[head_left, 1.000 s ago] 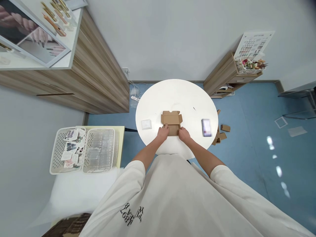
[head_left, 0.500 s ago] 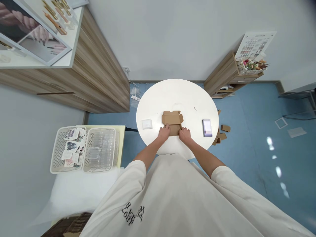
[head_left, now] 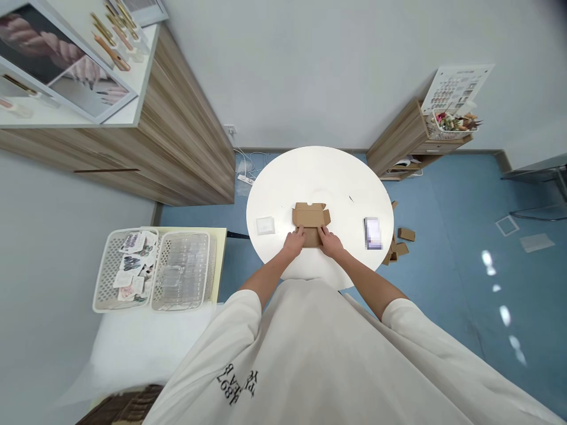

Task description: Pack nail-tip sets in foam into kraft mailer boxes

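Observation:
A small brown cardboard box (head_left: 311,217) lies on the round white table (head_left: 319,171), its lid flap raised on the far side with the side tabs sticking out. My left hand (head_left: 295,241) grips the near-left side of the box, fingers curled at its edge. At the opposite side, my right hand (head_left: 330,241) holds the near-right edge, fingers pointing inward. Whether anything lies inside the box is too small to tell.
On the table are a white packet (head_left: 265,225) at left and a blurred purple-white packet (head_left: 372,234) at right. Flattened or folded cardboard boxes (head_left: 396,251) lie on the floor. Baskets (head_left: 179,268) with clear cases and cards stand at left.
My right hand's fingers have shifted inward and up along the box's right side. The left hand stays at its side. The whole view has shifted slightly.

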A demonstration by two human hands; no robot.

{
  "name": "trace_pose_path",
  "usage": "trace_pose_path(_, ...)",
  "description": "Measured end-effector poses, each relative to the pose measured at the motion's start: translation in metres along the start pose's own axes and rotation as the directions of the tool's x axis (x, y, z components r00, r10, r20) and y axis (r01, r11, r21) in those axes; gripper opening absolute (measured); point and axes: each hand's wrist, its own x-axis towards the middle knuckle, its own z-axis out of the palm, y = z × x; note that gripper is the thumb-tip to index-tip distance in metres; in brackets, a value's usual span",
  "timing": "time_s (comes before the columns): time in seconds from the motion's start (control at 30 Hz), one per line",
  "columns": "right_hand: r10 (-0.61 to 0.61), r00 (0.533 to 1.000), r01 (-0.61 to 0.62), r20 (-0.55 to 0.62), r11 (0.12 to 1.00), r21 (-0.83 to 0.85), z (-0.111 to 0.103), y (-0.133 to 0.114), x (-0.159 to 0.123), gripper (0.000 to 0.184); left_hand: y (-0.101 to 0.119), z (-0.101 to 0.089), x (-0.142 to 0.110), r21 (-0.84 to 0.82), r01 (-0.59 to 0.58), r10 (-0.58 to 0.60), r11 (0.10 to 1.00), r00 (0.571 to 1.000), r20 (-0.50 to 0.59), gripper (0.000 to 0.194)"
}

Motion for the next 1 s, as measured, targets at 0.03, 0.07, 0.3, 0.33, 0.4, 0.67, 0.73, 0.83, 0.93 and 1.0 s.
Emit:
trace_pose_path(0.03, 0.001, 1.000, -0.001, 0.004, 1.000, -0.007, -0.001, 0.000, 0.001, 0.087, 0.000, 0.000, -0.004, -0.014, -0.001, 0.001, 1.000, 1.000, -0.011, 0.060)
trace_pose_path(0.07, 0.003, 1.000, -0.003, 0.009, 1.000, -0.013, -0.001, 0.000, 0.002, 0.088, -0.001, 0.001, -0.008, -0.036, 0.000, -0.001, 0.999, 1.000, -0.031, 0.062)
trace_pose_path(0.3, 0.007, 1.000, -0.007, 0.030, 1.000, -0.016, -0.005, -0.003, 0.002, 0.087, -0.052, -0.005, -0.037, -0.362, 0.248, -0.348, 0.898, 0.906, -0.242, 0.043)
trace_pose_path(0.33, 0.011, 0.999, -0.010, 0.034, 1.000, -0.018, -0.005, -0.003, 0.001, 0.086, -0.065, -0.006, -0.038, -0.421, 0.336, -0.460, 0.842, 0.855, -0.238, 0.041)
trace_pose_path(0.4, 0.021, 0.999, -0.020, 0.046, 1.000, -0.021, -0.006, -0.004, 0.001, 0.086, -0.090, -0.006, -0.038, -0.530, 0.506, -0.676, 0.680, 0.712, -0.187, 0.040)
trace_pose_path(0.67, 0.025, 0.998, -0.023, 0.057, 0.999, -0.028, -0.005, -0.003, 0.003, 0.086, -0.136, 0.007, -0.021, -0.696, 0.657, -0.829, 0.292, 0.537, 0.159, 0.052)
trace_pose_path(0.73, 0.027, 0.998, -0.025, 0.054, 0.999, -0.035, -0.004, -0.003, 0.004, 0.086, -0.138, 0.008, -0.017, -0.706, 0.657, -0.824, 0.264, 0.534, 0.189, 0.052)
trace_pose_path(0.83, 0.038, 0.998, -0.036, 0.059, 0.998, -0.042, -0.004, -0.003, 0.004, 0.087, -0.141, 0.007, -0.015, -0.703, 0.673, -0.816, 0.229, 0.526, 0.238, 0.053)
trace_pose_path(0.93, 0.038, 0.998, -0.037, 0.052, 0.999, -0.034, -0.006, -0.004, 0.003, 0.089, -0.145, 0.006, -0.015, -0.697, 0.685, -0.800, 0.212, 0.532, 0.279, 0.053)
trace_pose_path(1.0, 0.034, 0.998, -0.033, 0.043, 0.999, -0.028, -0.006, -0.004, 0.002, 0.090, -0.145, 0.007, -0.017, -0.691, 0.688, -0.789, 0.223, 0.543, 0.286, 0.050)
